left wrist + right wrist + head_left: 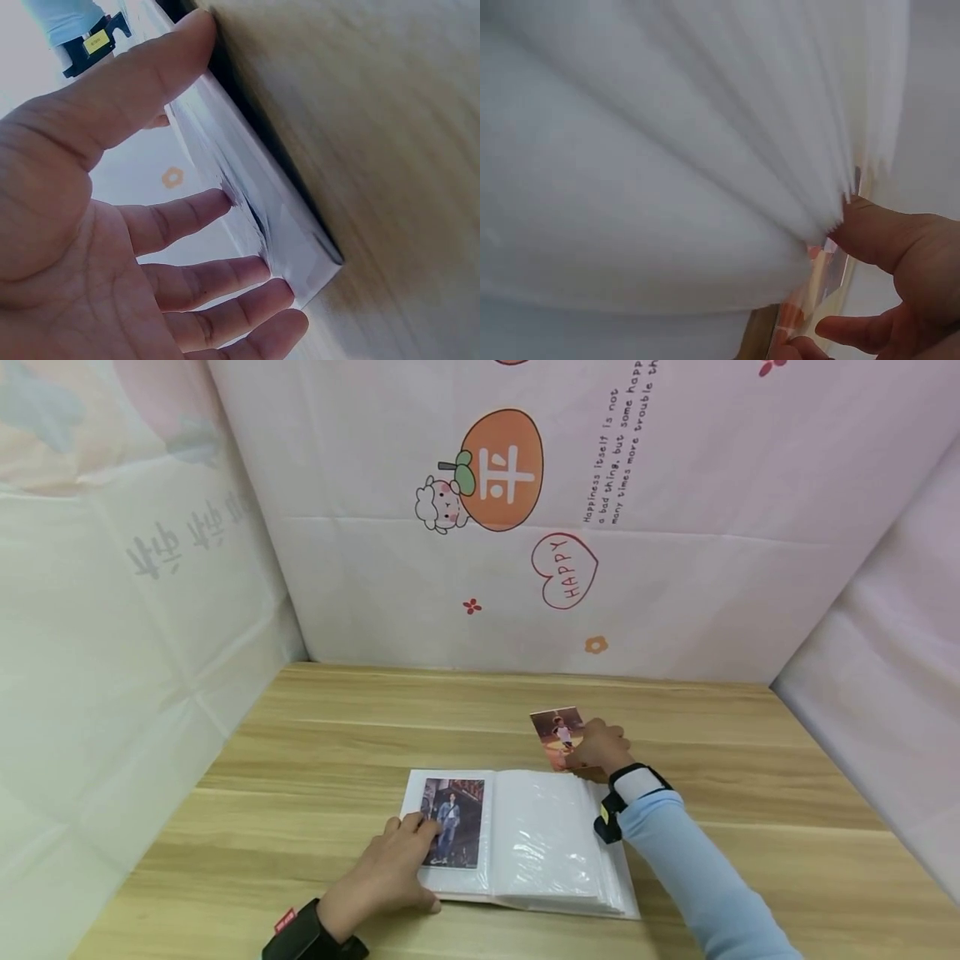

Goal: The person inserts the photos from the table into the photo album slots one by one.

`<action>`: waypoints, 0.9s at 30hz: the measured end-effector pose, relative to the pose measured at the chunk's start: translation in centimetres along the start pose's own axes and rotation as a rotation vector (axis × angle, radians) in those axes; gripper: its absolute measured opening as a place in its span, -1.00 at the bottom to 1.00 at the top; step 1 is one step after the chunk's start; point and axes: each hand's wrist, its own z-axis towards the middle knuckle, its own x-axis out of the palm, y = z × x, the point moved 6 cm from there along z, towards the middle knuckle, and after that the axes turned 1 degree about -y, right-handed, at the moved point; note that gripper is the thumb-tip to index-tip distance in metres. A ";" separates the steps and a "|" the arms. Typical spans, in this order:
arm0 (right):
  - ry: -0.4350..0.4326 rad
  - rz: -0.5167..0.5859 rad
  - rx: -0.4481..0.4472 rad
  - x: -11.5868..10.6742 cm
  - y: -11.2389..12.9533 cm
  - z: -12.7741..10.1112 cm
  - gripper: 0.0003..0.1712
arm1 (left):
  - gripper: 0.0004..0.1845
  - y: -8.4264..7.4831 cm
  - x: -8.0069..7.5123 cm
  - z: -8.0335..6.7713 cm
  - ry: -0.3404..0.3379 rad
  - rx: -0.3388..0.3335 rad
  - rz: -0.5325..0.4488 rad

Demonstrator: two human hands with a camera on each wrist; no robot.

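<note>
A photo album [543, 827] lies spread on the table, its right page a blank, glossy clear sleeve. Behind its left page's sleeve sits a photo [463, 814] of a standing person in blue clothes. My left hand [390, 864] rests on that page's left edge, fingers extended over the photo's side and thumb at the front edge. Just past the album's far right corner, my right hand [603, 745] pinches a loose photo [551, 727] by its right side; it shows a figure in a light top. In the right wrist view, album pages hide part of this photo [791, 307].
The album lies near the front of a wood-grain table [315, 760]. A printed white cloth [360, 585] stands upright along the back edge, with more cloth [112, 652] on the left and right sides. Each wrist wears a dark strap.
</note>
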 end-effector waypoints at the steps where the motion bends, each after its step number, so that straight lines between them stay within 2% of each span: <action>1: 0.001 0.009 -0.001 0.0 0.0 0.0 -0.17 | -0.05 0.0 0.0 0.0 0.000 -0.001 0.002; 9: 0.019 0.041 -0.058 -0.4 -1.0 0.3 -0.15 | -0.05 0.0 0.0 0.0 0.003 -0.003 0.001; 13: 0.059 0.060 -0.026 -0.4 -1.6 0.5 -0.07 | -0.05 0.0 0.0 0.0 0.005 -0.008 -0.002; 19: 0.098 0.058 0.005 -0.3 -2.1 0.6 -0.09 | -0.05 0.0 0.1 0.0 0.007 -0.012 0.000; 23: 0.046 0.115 0.000 -0.6 -2.5 0.5 -0.15 | -0.04 0.0 0.1 0.0 0.011 -0.014 -0.007; 27: -0.057 0.307 -0.029 -1.0 -2.9 0.7 -0.33 | -0.05 0.0 0.1 0.0 0.016 -0.019 -0.011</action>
